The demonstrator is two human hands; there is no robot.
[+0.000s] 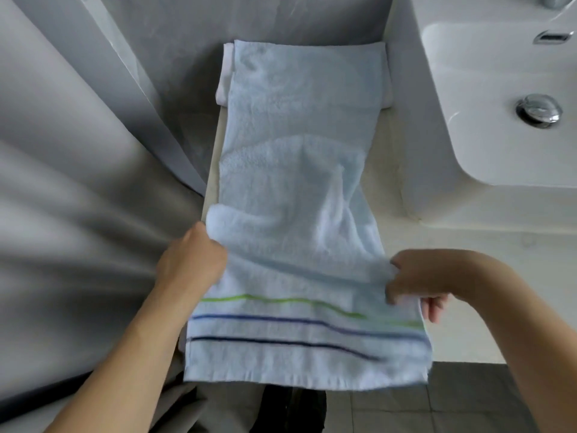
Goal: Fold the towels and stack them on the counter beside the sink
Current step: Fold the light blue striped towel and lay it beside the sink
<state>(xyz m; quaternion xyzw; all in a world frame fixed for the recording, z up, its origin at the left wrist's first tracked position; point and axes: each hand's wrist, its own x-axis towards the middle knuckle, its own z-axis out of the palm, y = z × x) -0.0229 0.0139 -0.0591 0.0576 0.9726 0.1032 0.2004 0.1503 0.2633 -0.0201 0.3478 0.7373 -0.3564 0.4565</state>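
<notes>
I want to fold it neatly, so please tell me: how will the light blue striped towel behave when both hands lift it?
The light blue towel is probably floppy: it wrinkles and sags between the left hand and the right hand. Its striped end hangs over the counter edge, so it may slide off if released. The terry pile likely grips rather than slips.

A home bathroom, white basin [487,98] with chrome drain plug [537,111], pale counter [406,170] left of the basin, grey floor tiles [452,401] below it
</notes>
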